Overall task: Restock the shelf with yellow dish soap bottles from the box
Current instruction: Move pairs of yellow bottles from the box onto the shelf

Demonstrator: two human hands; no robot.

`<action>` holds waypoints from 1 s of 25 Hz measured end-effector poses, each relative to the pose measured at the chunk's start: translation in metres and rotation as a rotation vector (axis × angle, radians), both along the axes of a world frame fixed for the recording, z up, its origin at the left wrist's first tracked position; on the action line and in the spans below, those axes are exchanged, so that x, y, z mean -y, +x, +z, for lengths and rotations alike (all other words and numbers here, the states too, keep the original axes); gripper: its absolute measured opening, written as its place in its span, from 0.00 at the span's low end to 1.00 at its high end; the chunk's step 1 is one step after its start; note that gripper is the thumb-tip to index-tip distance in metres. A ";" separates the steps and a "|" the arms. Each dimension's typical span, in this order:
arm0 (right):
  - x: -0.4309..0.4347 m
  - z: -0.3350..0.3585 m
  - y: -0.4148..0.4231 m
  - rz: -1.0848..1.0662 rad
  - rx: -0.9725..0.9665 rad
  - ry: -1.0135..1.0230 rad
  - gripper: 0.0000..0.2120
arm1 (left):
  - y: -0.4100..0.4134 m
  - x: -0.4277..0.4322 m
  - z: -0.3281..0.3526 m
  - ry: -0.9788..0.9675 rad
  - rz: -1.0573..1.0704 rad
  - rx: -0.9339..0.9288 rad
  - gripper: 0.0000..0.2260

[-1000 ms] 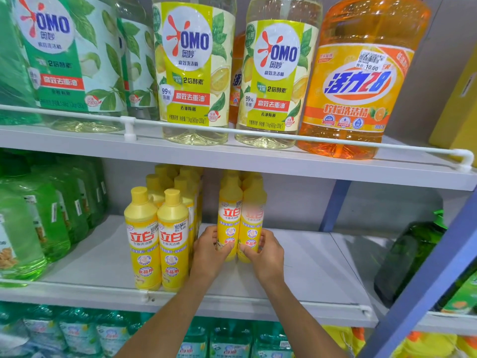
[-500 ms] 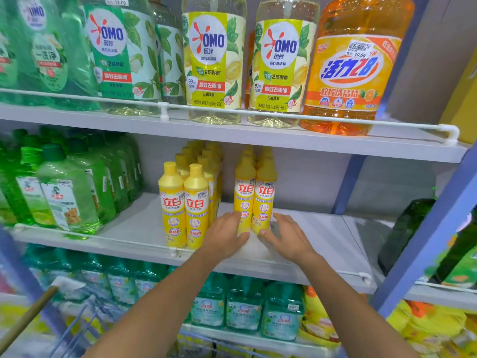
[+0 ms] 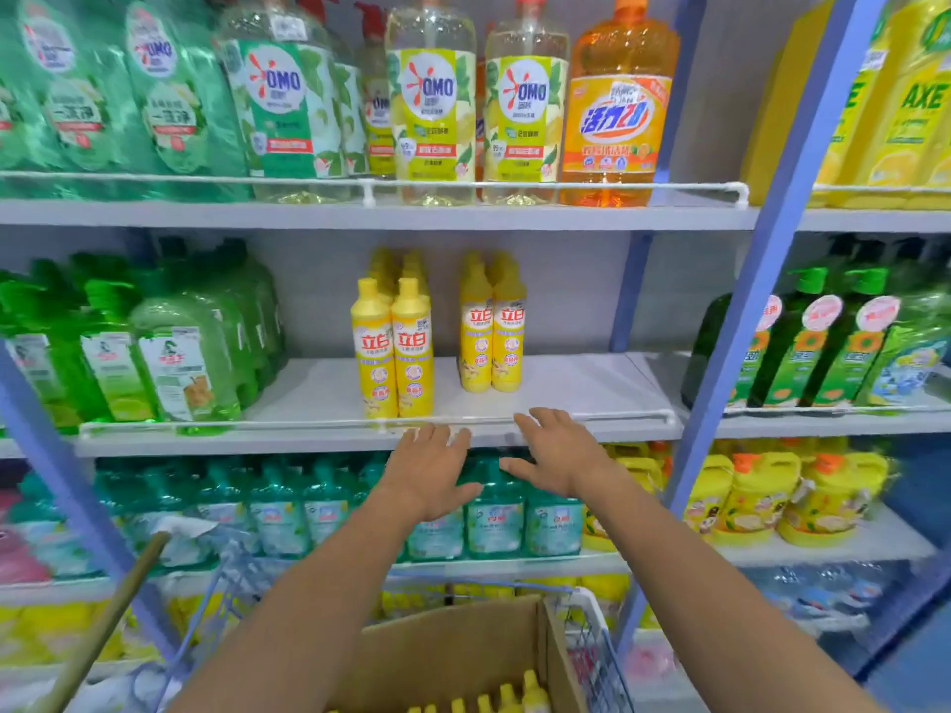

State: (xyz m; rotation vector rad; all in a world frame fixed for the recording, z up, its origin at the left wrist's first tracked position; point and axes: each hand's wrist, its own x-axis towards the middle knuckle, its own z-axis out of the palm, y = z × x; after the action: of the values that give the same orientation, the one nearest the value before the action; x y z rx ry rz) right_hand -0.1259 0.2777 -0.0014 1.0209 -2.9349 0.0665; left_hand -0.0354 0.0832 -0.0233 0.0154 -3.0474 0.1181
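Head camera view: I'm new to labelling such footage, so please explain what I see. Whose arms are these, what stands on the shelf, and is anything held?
There is no machine here. A person wears one wide-angle camera on the head, looking forward and down, so the two bare arms are their own. The left hand and right hand hover open before the middle shelf and hold nothing. On that shelf stand yellow dish soap bottles in two upright groups with a gap between, and green bottles farther left. Below, a cardboard box shows more yellow caps.
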 end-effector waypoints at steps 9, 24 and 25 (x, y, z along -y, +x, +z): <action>0.087 -0.128 0.144 0.125 0.232 0.106 0.36 | 0.172 0.066 -0.135 0.206 0.250 0.263 0.36; 0.081 -0.388 0.145 0.012 0.684 0.363 0.39 | 0.202 0.094 -0.365 0.435 0.468 0.690 0.32; 0.086 -0.402 0.142 0.014 0.697 0.380 0.38 | 0.193 0.100 -0.378 0.449 0.480 0.690 0.33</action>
State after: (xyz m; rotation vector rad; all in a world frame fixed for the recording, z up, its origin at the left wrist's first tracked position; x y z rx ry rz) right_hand 0.0166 0.1915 -0.4038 1.2758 -3.6714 -0.1821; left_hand 0.1580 -0.0168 -0.4012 0.9131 -3.5782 -0.6660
